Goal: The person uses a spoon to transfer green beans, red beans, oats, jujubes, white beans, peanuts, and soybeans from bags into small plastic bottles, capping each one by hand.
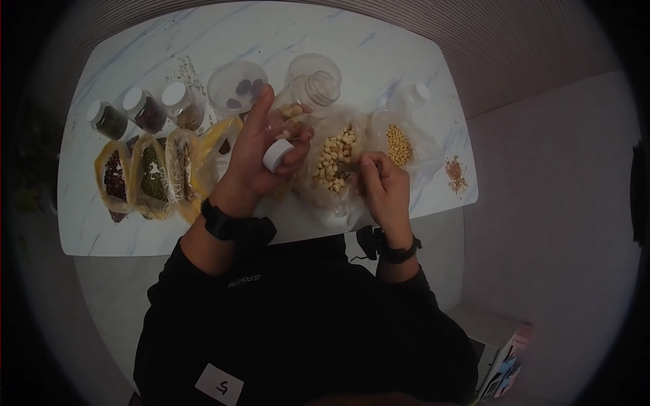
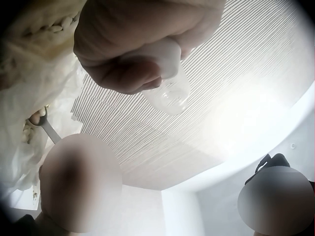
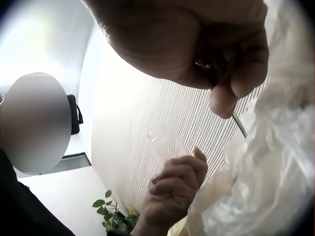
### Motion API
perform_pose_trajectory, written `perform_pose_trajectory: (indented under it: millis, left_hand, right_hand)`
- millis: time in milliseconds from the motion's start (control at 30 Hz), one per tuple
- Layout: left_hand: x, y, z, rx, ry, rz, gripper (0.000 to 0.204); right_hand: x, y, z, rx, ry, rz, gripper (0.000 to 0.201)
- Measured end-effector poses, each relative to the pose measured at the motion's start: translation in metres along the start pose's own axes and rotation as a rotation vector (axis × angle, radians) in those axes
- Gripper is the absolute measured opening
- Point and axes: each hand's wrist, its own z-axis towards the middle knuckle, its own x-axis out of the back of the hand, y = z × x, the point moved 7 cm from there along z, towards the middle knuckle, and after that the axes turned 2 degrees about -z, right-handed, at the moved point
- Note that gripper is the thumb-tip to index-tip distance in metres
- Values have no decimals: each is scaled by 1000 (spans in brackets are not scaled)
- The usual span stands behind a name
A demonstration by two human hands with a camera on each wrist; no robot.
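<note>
My left hand (image 1: 254, 155) grips a tilted clear jar (image 1: 288, 111) with a few pale nut-like seeds in it. A white lid (image 1: 276, 155) is also held in that hand, and both show in the left wrist view. My right hand (image 1: 386, 189) pinches the handle of a metal spoon (image 2: 48, 130) at the right side of an open plastic bag. Pale seeds (image 1: 334, 159) fill this bag, and one or more lie in the spoon's bowl. Right-hand fingers hide most of the spoon in the right wrist view (image 3: 239, 124).
Three filled jars with white lids (image 1: 143, 108) stand at the left, behind several open yellow-edged bags (image 1: 152, 179) of beans and grains. A bag of yellow beans (image 1: 399, 145) lies right of my right hand. Round clear dishes (image 1: 223, 81) and a small white-lidded jar (image 1: 416, 93) stand farther back.
</note>
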Motion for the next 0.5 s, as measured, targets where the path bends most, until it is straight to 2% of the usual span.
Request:
perform_pose_trajectory:
  millis: [33, 67, 133, 200, 267, 333, 400, 433, 500]
  left_hand:
    - [0, 1, 0, -16, 14, 19, 61]
    - [1, 3, -1, -33, 29, 38, 61]
    - [2, 4, -1, -31, 28, 26, 61]
    - [4, 3, -1, -22, 24, 10, 61]
    - [3, 1, 0, 2, -15, 22, 61]
    - [5, 0, 0, -6, 25, 58, 61]
    - [4, -1, -1, -16, 63, 98, 61]
    - [2, 0, -2, -32, 100, 142, 61]
    - [-1, -1, -3, -48, 137, 188, 62]
  right_hand:
    - [-4, 7, 1, -86, -26, 144, 20]
    - [-2, 10, 2, -83, -25, 146, 20]
    - [10, 18, 5, -94, 4, 333, 21]
    - [25, 20, 7, -112, 43, 327, 23]
    - [41, 17, 10, -82, 102, 464, 26]
    - [51, 11, 10, -79, 132, 502, 27]
    - [59, -7, 11, 106, 125, 684, 29]
    - [59, -14, 11, 108, 124, 685, 29]
    - [60, -38, 6, 288, 178, 763, 31]
